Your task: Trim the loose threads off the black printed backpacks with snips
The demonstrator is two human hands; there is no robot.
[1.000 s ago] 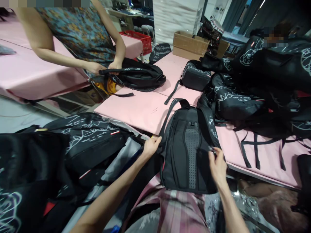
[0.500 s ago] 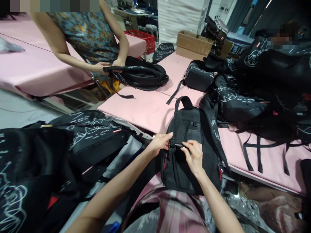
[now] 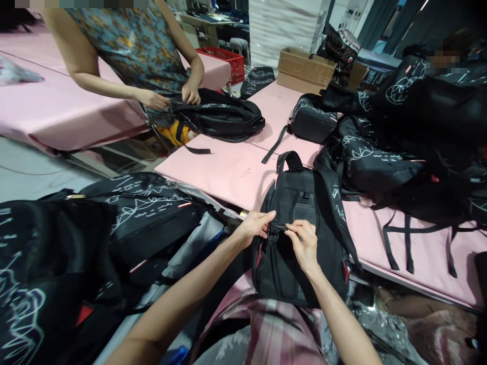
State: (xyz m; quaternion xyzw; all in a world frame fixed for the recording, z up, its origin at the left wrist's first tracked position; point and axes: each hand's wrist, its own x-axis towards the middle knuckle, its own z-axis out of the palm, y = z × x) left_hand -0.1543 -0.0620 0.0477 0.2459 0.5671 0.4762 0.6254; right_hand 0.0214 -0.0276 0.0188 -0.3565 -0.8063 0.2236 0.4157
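A black backpack lies back-panel up, half on the pink table and half over my lap. My left hand pinches a buckle on a strap at the pack's left side. My right hand pinches the other end of the same short black strap across the padded back. Both hands sit close together at mid-panel, fingers closed on the strap.
A pile of black printed backpacks covers the table's right side. More backpacks are heaped at my left. Across the table another person handles a black backpack. A cardboard box and a red crate stand behind.
My right hand came from the pack's right edge to the middle, bringing the strap end to my left hand. The other person's hands shifted on their backpack.
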